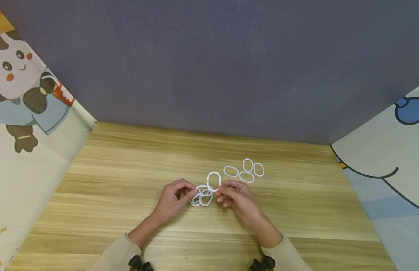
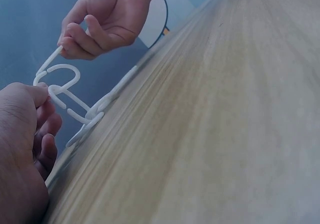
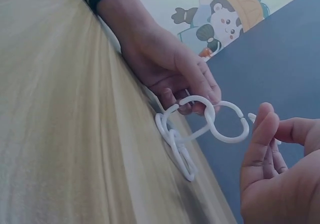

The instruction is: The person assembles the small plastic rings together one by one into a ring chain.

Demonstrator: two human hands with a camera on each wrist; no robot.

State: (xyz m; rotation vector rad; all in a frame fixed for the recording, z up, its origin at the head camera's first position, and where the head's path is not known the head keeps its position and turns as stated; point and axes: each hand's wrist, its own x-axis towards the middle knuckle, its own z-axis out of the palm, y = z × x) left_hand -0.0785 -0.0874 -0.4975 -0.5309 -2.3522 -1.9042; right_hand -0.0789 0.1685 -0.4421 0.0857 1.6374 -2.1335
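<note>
White oval plastic rings, each with a small gap in its side, are linked into a short chain [image 1: 206,206] between the two hands. The left hand [image 1: 173,197] pinches an end ring of this chain between thumb and finger, while its lower links hang to the wooden table. Thumb and fingertips of the right hand [image 1: 240,199] pinch a single ring [image 1: 214,172], held upright beside the chain's end ring. In the left wrist view, the right hand's ring [image 2: 48,59] overlaps the end ring near its gap. The right wrist view mostly hides that ring behind the right fingers.
Several loose white rings [image 1: 231,166] lie flat on the wooden table [image 1: 297,210], beyond the right hand. A blue-grey panel [image 1: 209,67] rises behind the table. Cartoon-printed panels [image 1: 23,169] stand at both sides.
</note>
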